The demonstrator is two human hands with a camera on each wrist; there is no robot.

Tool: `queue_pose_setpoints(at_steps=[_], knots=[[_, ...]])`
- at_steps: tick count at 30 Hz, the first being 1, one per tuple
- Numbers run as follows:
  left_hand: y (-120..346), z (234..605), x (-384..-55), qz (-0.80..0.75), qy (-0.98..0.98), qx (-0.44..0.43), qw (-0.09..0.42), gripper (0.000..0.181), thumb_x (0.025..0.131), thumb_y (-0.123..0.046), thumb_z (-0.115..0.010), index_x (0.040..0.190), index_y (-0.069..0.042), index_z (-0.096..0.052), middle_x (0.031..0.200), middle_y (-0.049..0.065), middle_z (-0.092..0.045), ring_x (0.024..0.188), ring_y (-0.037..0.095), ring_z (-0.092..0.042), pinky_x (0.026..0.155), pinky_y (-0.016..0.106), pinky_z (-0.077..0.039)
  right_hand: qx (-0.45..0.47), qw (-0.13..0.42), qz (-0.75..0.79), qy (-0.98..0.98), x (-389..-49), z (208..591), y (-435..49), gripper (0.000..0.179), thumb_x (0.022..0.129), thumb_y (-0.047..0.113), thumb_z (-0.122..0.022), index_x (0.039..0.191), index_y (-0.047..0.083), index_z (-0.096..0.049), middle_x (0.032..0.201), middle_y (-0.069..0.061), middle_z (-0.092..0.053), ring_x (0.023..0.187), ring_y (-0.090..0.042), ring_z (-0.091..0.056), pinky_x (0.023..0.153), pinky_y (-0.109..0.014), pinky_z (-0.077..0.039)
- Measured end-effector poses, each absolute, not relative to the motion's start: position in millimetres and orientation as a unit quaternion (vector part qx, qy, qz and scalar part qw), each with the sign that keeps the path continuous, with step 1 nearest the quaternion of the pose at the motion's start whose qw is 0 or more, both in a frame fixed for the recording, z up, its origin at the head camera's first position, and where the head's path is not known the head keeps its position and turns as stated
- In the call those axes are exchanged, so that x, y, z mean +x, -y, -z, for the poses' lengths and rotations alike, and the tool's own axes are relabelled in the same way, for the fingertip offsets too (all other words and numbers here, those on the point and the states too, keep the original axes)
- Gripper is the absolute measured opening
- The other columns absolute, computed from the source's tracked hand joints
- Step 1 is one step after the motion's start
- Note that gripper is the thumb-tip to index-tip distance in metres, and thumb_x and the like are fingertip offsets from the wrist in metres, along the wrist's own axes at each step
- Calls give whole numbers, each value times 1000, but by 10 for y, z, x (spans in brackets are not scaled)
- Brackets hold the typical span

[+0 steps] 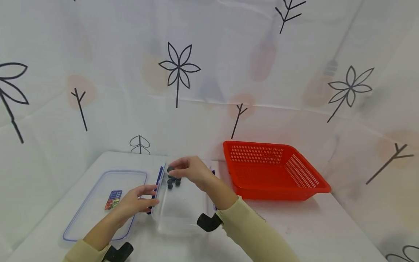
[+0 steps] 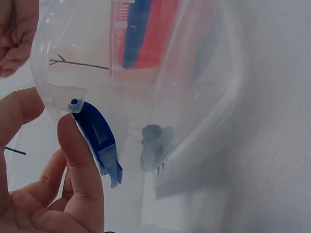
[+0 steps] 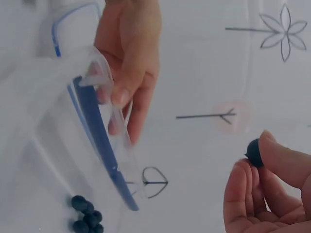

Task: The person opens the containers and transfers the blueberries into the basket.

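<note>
A clear plastic food container (image 1: 183,205) with blue side latches stands on the table in the head view. My left hand (image 1: 135,199) holds its left wall, thumb and fingers at the rim by a blue latch (image 2: 99,141). My right hand (image 1: 192,170) is above the container's far left part, pinching a dark blueberry (image 3: 253,154) between thumb and fingertips. Several more blueberries (image 3: 90,219) lie clustered on the container's floor; through the plastic they look blurred in the left wrist view.
Left of the container lies a clear lid (image 1: 86,214) with a blue rim and a colourful label (image 1: 113,199). To the right, a red perforated plastic basket (image 1: 271,193) sits by the back of the white table (image 1: 262,225). A patterned cloth (image 1: 209,72) hangs behind.
</note>
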State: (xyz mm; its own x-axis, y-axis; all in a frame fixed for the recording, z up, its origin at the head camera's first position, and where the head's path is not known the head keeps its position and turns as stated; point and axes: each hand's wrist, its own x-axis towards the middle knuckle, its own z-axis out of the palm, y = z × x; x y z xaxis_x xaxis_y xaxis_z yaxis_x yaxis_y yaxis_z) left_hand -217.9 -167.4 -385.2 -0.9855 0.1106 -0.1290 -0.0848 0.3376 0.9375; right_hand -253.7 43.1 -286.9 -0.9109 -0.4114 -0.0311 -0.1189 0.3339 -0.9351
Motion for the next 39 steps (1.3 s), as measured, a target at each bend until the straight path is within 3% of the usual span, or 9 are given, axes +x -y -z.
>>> queue_pose_setpoints(at_steps=[10, 18, 24, 30, 39], knots=[[1679, 3839, -2183, -578, -811, 5, 87, 63, 78, -24, -76, 132, -4, -49, 123, 16, -52, 92, 21, -58, 75, 35, -55, -158, 86, 570, -801, -2253, 2853, -707, 23, 83, 17, -71, 105, 10, -69, 90, -4, -63, 84, -19, -58, 82, -29, -52], [1667, 3844, -2161, -582, -808, 13, 84, 64, 78, -22, -76, 132, -3, -48, 123, 17, -52, 97, 23, -58, 79, 36, -54, -135, 56, 569, -810, -2241, 2920, -1102, 23, 84, 13, -70, 105, 6, -68, 94, -4, -67, 89, -22, -61, 85, -33, -52], [1659, 3867, -2150, -590, -803, 14, 85, 63, 79, -20, -75, 133, -2, -47, 123, 18, -52, 100, 25, -58, 81, 37, -53, -79, 21, 562, -823, -2285, 2958, -1387, 21, 83, 12, -70, 104, 10, -70, 95, -3, -67, 89, -20, -62, 82, -29, -53], [1667, 3880, -2155, -593, -800, 8, 88, 63, 80, -20, -75, 133, -2, -46, 124, 18, -51, 101, 25, -57, 81, 37, -53, -33, 13, 565, -824, -2349, 2952, -1651, 25, 83, 16, -70, 108, 10, -68, 102, -6, -66, 96, -23, -60, 87, -35, -51], [1664, 3892, -2165, -602, -794, 9, 86, 65, 78, -22, -76, 132, -2, -47, 123, 18, -51, 102, 26, -57, 82, 37, -53, -39, 25, 552, -832, -2450, 2847, -2051, 33, 89, 22, -64, 118, 6, -61, 117, -14, -60, 107, -28, -54, 99, -48, -40]])
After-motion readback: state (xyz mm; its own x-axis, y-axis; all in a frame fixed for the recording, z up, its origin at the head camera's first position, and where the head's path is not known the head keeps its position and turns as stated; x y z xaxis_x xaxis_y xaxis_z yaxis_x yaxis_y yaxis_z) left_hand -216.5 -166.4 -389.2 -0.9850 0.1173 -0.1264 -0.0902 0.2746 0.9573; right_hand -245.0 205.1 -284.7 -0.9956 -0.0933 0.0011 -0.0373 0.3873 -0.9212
